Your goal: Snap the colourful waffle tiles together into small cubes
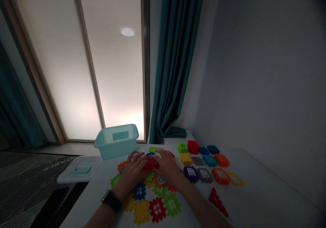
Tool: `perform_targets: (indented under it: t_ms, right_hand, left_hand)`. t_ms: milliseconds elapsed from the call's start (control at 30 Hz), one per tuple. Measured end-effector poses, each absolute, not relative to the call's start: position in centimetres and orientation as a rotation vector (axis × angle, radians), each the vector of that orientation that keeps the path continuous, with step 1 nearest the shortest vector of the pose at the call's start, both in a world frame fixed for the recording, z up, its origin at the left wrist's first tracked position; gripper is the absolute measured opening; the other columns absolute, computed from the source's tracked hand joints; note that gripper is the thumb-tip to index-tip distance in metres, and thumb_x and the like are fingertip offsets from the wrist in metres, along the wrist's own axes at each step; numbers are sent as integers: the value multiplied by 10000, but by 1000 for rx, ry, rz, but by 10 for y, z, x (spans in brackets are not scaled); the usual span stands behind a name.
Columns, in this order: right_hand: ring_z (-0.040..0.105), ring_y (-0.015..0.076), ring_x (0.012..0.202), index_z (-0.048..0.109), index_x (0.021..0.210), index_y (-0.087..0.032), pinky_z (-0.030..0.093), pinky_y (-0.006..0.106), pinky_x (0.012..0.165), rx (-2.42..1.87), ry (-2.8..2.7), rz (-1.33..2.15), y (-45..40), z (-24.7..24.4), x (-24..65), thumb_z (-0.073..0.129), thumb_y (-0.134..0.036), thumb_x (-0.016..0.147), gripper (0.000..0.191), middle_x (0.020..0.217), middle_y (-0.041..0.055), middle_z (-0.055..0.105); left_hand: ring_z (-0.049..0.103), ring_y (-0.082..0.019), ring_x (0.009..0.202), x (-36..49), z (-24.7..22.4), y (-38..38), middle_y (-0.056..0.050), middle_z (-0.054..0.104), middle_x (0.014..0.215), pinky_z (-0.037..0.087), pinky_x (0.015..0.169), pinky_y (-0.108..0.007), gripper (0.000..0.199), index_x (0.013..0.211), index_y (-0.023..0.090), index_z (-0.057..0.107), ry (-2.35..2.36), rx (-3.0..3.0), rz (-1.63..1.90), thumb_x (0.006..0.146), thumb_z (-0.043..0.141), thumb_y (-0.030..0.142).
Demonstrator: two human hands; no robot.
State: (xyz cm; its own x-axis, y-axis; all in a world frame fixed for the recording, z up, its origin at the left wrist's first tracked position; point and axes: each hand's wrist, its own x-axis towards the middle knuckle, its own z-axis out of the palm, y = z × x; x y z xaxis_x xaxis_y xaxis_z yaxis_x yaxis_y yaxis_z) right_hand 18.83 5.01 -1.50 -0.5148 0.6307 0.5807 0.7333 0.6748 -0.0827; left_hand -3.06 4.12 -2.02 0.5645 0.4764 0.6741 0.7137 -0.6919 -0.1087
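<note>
Between my hands is a red interlocking building tile [151, 164], partly covered by my fingers. My left hand [134, 169], with a dark watch on its wrist, grips the tile's left side. The fingers of my right hand [167, 164] close on its right side. Beneath and around both hands lies a loose spread of notched tiles, including a blue tile [139, 191], a yellow tile [141, 212], a red window tile [157, 209] and a green window tile [172, 204]. Some tiles are hidden under my hands and forearms.
To the right, tiles stand in colour-sorted stacks, among them a red stack [193, 147] and an orange stack [221, 176]. A red triangular piece [218, 202] lies nearer me. A teal bin [117, 143] stands at the table's back left, beside a translucent lid [79, 169].
</note>
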Motion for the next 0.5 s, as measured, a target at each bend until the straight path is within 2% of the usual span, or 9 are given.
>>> perform_targets:
  t_ms: [100,167,500]
  right_hand:
    - [489,349,1312,551,1195,-207,430,561,1077,-1029,-2311,-238,50,-13,191,752,-117,745,501,1366,151,552]
    - [479,347,1321,559,1192,-193,422,551,1086,-1008,-2316,-223,49,-11,193,751,-127,740,496,1366,157,551]
    - [462,346,1339,543,1207,-200,423,558,1091,-881,-2336,-208,44,-2,193,699,-111,731,509,1375,163,545]
  left_hand:
    - [542,-299,1271,-36,-23,45,-91,661,1286,338,1140,-576,411,1287,226,554,-1031,-2456,-862,900,666,309]
    - [525,-322,1280,-40,-26,47,-110,625,1331,354,1123,-580,472,1281,224,569,-1083,-2449,-869,854,718,361]
    - [514,-337,1216,-46,-26,44,-108,587,1318,443,1039,-529,460,1199,240,644,-1172,-2491,-982,777,803,329]
